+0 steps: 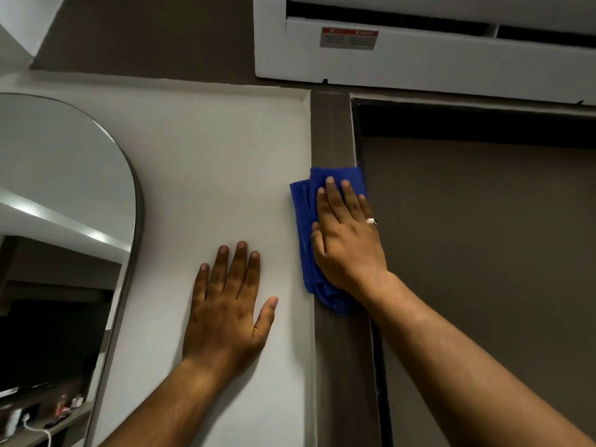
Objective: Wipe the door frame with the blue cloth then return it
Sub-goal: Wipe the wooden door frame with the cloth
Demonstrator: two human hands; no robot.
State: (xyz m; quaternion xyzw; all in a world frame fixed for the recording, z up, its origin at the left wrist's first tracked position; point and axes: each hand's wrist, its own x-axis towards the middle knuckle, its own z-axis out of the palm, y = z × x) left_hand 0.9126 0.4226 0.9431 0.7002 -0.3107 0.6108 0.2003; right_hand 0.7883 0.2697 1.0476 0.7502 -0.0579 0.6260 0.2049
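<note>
Right hand: lying flat on the cloth, which is sitting between the palm and the door frame. Cloth edges are showing above the fingertips, to the left of the hand and below the wrist.
Door frame: running vertically beneath the right hand, continuing above and below it.
Door: lying immediately right of the right hand, past the frame's inner edge.
Wall: lying left of the right hand, adjoining the frame.
Left hand: resting flat on the wall, left of and below the right hand, apart from the cloth.
Mirror: hanging on the wall, well left of the left hand.
Air conditioner: sitting above the right hand, over the top of the frame.
</note>
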